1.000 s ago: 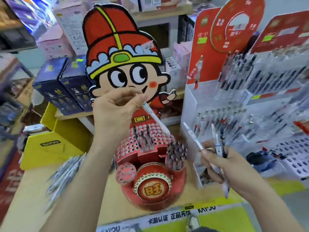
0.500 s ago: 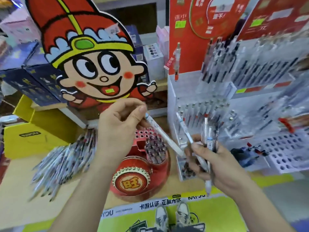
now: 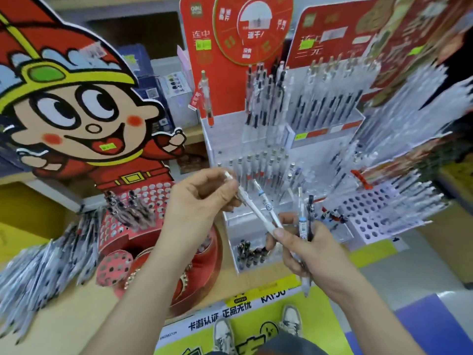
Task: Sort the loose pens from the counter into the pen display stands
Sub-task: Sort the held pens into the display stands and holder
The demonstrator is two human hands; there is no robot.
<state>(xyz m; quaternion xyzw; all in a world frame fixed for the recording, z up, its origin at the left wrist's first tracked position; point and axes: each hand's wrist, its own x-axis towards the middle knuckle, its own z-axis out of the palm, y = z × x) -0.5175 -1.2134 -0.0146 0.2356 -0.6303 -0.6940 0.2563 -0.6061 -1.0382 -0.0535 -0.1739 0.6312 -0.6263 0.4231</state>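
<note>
My left hand (image 3: 197,203) pinches one white pen (image 3: 252,206) near its upper end, the pen slanting down to the right. My right hand (image 3: 309,249) grips a bunch of several pens (image 3: 304,219), points up, and its thumb touches the lower end of the white pen. Both hands hover in front of the white tiered pen display stand (image 3: 258,160), which holds rows of upright pens. A red round display stand (image 3: 151,216) with a few dark pens sits below my left hand. A pile of loose pens (image 3: 43,267) lies on the counter at left.
A large cartoon cutout (image 3: 76,111) rises behind the red stand. Red header cards (image 3: 230,37) top the white stands. A perforated white tray (image 3: 378,216) sits at right. A small bin of dark pens (image 3: 250,252) is below my hands. My shoes (image 3: 225,334) show under the counter edge.
The view has swung down and to the right. My left hand has carried the white pen rightward to meet my right hand, in front of the white stand.
</note>
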